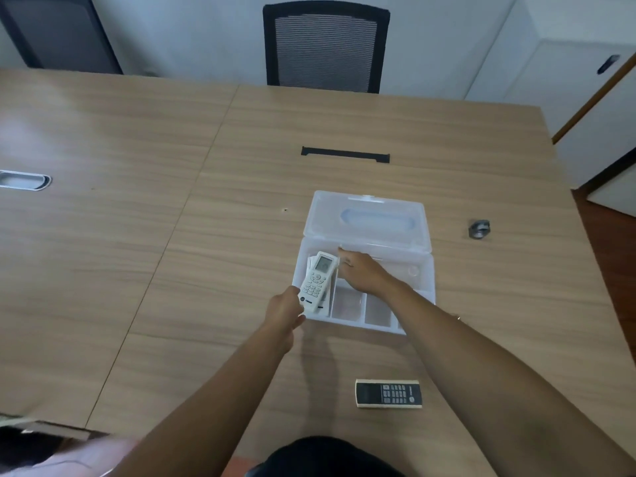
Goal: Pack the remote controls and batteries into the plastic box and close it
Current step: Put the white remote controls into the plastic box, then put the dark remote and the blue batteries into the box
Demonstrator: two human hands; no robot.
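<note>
one white remote (318, 281) in left hand (284, 309), one dark remote (388, 393) on table (172, 235)

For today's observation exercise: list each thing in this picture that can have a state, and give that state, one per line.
plastic box: open, lid laid back flat
white remote: held by left hand, going into the box's left compartment
right hand: inside the box, holding nothing visible
dark remote: lying on the table, unpacked

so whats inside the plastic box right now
A white remote in the left compartment of the plastic box, held by the left hand, over another white item it mostly covers. Two near compartments look empty. The right hand hides part of the middle.
</note>
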